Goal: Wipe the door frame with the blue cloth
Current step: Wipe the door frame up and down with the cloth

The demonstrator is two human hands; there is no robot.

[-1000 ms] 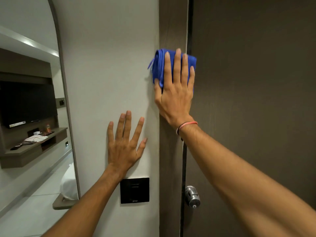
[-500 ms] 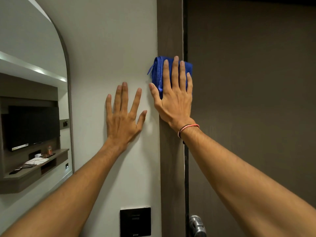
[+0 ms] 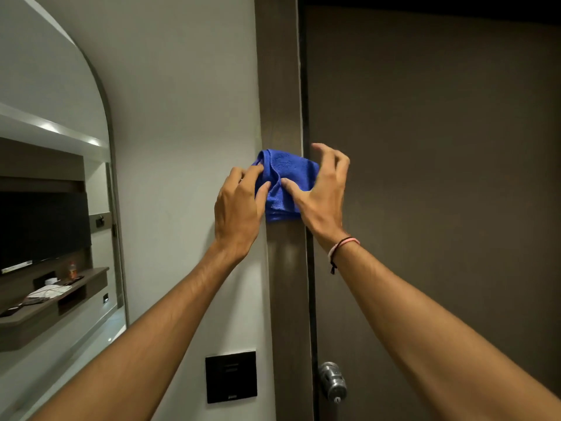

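Note:
A bunched blue cloth (image 3: 283,183) lies against the dark brown vertical door frame (image 3: 279,86), at about chest height in the view. My left hand (image 3: 238,208) pinches the cloth's left edge between thumb and fingers. My right hand (image 3: 321,196) holds its right side, thumb pressed on the middle fold and fingers curled above the cloth. A thin bracelet sits on the right wrist. Part of the cloth is hidden behind both hands.
The dark door (image 3: 431,177) fills the right side, with a metal knob (image 3: 332,382) low down. A black wall panel (image 3: 231,376) sits on the pale wall (image 3: 182,117) left of the frame. An arched mirror (image 3: 51,192) at far left reflects a shelf and screen.
My left hand left the wall and took hold of the cloth's left edge. My right hand went from flat on the cloth to gripping it; the cloth is now bunched.

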